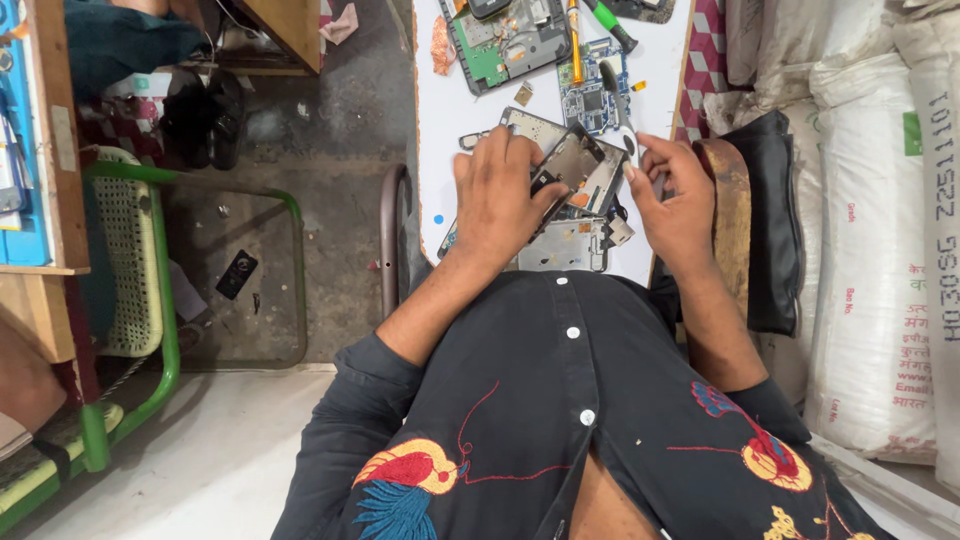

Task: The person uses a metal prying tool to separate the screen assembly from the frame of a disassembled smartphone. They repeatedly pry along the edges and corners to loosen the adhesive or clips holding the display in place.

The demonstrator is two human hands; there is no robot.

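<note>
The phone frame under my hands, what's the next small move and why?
Probably lift the tilted dark panel a little further off the phone frame: the left hand grips its raised edge while the right hand rests beside the frame, seemingly steadying it.

Dark charcoal button-up shirt [560,400], small white buttons down the front, sleeves pushed up near the elbows, embroidered birds in red, orange and blue on both sides of the chest, thin red stitched lines, bare forearms, no rings or watch visible

Phone frame [572,165] sits between your left hand [497,195] and right hand [675,205]. Circuit board [594,95] lies beyond them. Metal plate [565,245] lies nearer you.
</note>
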